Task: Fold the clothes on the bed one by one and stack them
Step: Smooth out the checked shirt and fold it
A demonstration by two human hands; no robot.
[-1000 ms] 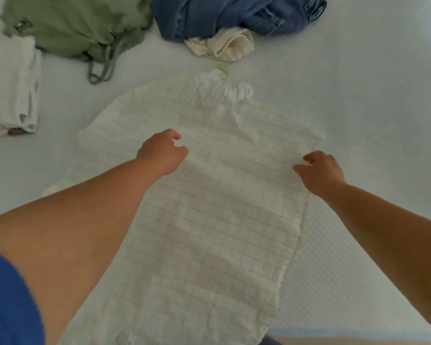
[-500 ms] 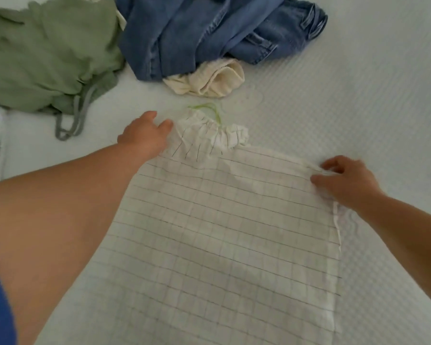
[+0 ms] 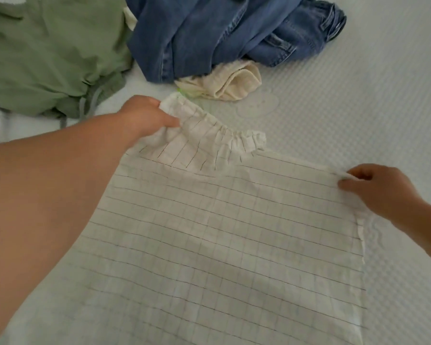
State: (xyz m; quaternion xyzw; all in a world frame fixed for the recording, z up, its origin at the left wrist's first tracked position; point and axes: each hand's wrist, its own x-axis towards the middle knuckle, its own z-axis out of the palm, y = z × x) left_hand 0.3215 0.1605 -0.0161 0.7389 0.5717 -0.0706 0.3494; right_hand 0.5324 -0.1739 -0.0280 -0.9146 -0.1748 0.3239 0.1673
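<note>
My left hand [image 3: 144, 115] grips gathered ruffled edge, right hand [image 3: 376, 188] pinches far corner of thin white grid-checked cotton garment [image 3: 222, 245], spread flat on white textured bed [image 3: 358, 108]. Feels light, floppy, wrinkles easy, so best grab corners and hems. Crumpled blue jeans [image 3: 222, 33], green drawstring top [image 3: 47, 58], cream knit piece [image 3: 234, 83] wait beyond.

White textured bed [image 3: 358, 100], spread with clothes.
Lying on it: checked white garment [image 3: 222, 245] nearest, cream garment [image 3: 237, 83], blue jeans [image 3: 209, 33], green garment [image 3: 47, 53] beyond.
</note>
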